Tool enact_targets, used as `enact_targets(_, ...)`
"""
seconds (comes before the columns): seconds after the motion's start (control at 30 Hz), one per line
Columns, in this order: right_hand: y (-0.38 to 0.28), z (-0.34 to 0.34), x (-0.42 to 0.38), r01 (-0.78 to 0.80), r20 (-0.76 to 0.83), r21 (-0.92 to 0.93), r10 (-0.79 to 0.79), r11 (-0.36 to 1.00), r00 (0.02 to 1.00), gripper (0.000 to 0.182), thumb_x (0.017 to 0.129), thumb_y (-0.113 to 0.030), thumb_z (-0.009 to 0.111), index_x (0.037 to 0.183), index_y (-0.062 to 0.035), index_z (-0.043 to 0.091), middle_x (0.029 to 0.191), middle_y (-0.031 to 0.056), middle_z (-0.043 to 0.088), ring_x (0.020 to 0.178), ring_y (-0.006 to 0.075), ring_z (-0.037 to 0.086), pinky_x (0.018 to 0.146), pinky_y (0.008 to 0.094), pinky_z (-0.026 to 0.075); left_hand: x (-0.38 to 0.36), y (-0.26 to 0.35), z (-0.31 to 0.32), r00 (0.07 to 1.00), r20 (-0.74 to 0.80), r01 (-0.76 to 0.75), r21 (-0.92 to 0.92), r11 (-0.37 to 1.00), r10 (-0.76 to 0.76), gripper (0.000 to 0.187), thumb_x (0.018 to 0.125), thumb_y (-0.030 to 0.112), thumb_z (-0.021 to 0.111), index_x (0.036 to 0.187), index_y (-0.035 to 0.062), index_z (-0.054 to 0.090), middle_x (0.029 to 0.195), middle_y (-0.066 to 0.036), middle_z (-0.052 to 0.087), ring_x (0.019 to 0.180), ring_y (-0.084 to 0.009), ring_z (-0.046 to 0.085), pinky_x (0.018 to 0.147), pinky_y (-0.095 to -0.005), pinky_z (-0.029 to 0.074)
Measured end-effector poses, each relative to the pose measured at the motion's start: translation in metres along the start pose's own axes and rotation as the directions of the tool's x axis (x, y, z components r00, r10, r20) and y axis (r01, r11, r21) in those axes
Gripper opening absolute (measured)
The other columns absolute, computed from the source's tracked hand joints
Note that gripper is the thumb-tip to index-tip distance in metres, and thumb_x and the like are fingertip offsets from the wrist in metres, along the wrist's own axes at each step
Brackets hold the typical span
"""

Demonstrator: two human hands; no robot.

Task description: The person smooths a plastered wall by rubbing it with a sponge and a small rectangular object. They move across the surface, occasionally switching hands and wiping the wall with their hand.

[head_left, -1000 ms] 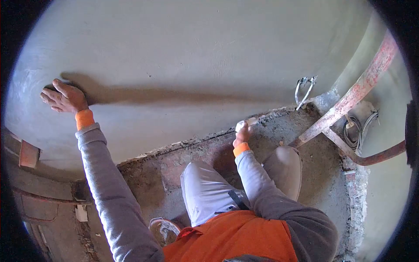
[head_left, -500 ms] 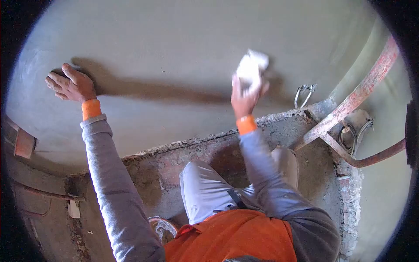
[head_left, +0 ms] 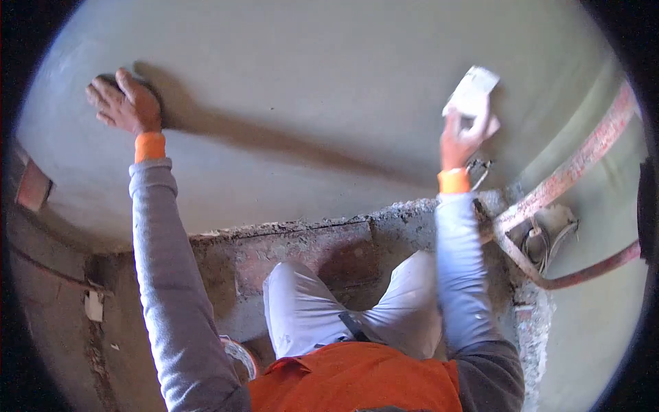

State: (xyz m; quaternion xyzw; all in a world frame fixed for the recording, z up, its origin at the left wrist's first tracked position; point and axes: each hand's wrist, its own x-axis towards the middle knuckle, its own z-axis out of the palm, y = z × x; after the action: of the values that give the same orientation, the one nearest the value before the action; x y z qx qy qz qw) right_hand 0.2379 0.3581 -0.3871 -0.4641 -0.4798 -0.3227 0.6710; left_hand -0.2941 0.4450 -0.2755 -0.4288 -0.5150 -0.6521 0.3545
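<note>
My left hand rests against the smooth grey plastered wall, with its fingers stretched out and nothing visible in them. On the right, my right hand grips a white rectangular pad and holds it at the wall surface. Its thumb and fingers curl around the pad's lower end. The pad's exact kind cannot be made out. Just below that hand, wires stick out of the wall, partly hidden by the wrist.
A red, paint-spattered metal tube frame leans at the right, near a coil of cable. Below the plaster runs a rough, broken edge. A bucket stands beside my legs. At far left is a reddish block.
My right hand has moved to the right across the wall with the white pad. My left hand sits slightly higher in view, still at the wall. The view has shifted a little.
</note>
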Motion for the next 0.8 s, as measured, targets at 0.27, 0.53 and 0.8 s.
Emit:
enact_targets(0.27, -0.048, 0.029, -0.047, 0.439, 0.37, 0.231, -0.496, 0.868, 0.786, 0.066, 0.07, -0.023, 0.077, 0.13, -0.0075, 0.055, 0.103, 0.0138, 0.05, 0.09, 0.0312, 0.048, 0.075, 0.043, 0.04, -0.025, -0.026, -0.01, 0.993, -0.001, -0.121, -0.125, 0.985, 0.121, 0.07, 0.098, 0.045, 0.039, 0.149, 0.0019, 0.021, 0.152, -0.03, 0.017, 0.144, -0.0398, 0.011, 0.115, -0.0521, 0.007)
enact_targets(0.53, 0.072, -0.032, -0.313, 0.689, 0.613, 0.609, -0.784, 0.392, -0.096, 0.036, 0.09, -0.026, 0.047, 0.124, -0.0202, 0.058, 0.118, 0.0122, 0.052, 0.114, 0.0282, 0.046, 0.091, 0.046, 0.039, -0.279, 0.125, -0.168, 0.875, 0.467, 0.092, -0.424, 0.901, 0.13, 0.076, 0.098, 0.05, 0.03, 0.15, -0.0022, 0.014, 0.156, -0.025, 0.009, 0.145, -0.038, 0.008, 0.116, -0.05, 0.007)
enact_targets(0.8, -0.033, 0.031, 0.019, 0.522, 0.159, 0.167, -0.545, 0.837, 0.823, 0.083, 0.068, -0.03, 0.082, 0.135, 0.0036, 0.046, 0.114, 0.0178, 0.045, 0.102, 0.0303, 0.044, 0.086, 0.0426, 0.04, -0.336, 0.17, -0.234, 0.354, 0.84, 0.301, -0.517, 0.801, 0.41, 0.059, 0.087, 0.031, 0.066, 0.135, 0.0027, 0.046, 0.122, -0.019, 0.056, 0.099, -0.0343, 0.061, 0.082, -0.0416, 0.051)
